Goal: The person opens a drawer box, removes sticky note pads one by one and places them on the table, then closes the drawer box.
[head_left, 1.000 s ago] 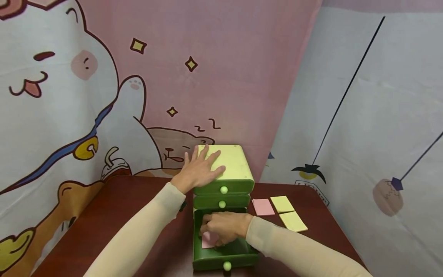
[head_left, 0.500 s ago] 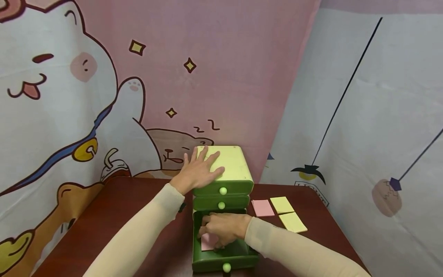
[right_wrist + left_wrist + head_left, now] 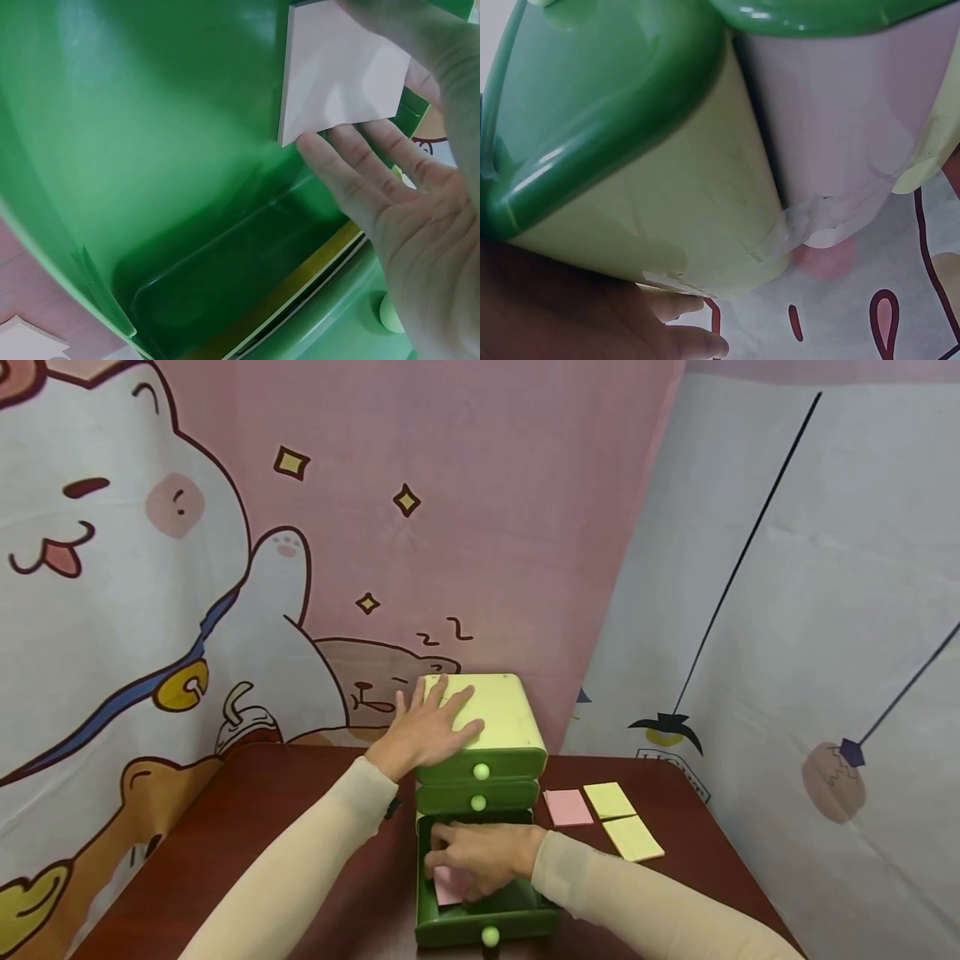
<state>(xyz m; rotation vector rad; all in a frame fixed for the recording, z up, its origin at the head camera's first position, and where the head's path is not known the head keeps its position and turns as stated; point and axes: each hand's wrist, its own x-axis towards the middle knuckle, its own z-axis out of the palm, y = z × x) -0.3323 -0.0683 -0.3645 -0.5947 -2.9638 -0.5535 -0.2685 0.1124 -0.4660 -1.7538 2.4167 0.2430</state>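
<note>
A small cabinet (image 3: 497, 718) with a pale yellow top and green drawers stands on the table. My left hand (image 3: 423, 737) rests on its top with the fingers spread; the left wrist view shows this hand (image 3: 592, 315) along the cabinet's pale casing (image 3: 667, 217). The bottom drawer (image 3: 517, 902) is pulled out. Inside it my right hand (image 3: 483, 856) holds a pink sticky note pad (image 3: 450, 887) near the left wall. In the right wrist view the pad (image 3: 337, 71) sits between the thumb at one edge and the fingertips (image 3: 319, 150) at the opposite edge.
On the table right of the cabinet lie another pink pad (image 3: 567, 807) and two yellow pads (image 3: 611, 802). Two upper drawers (image 3: 480, 766) are closed, each with a round pale knob. A printed cloth (image 3: 487, 527) hangs behind the dark red table (image 3: 277, 810).
The right hand and the pink pad have shifted slightly within the drawer, and the pad has tilted a little. The left hand stays on the cabinet top.
</note>
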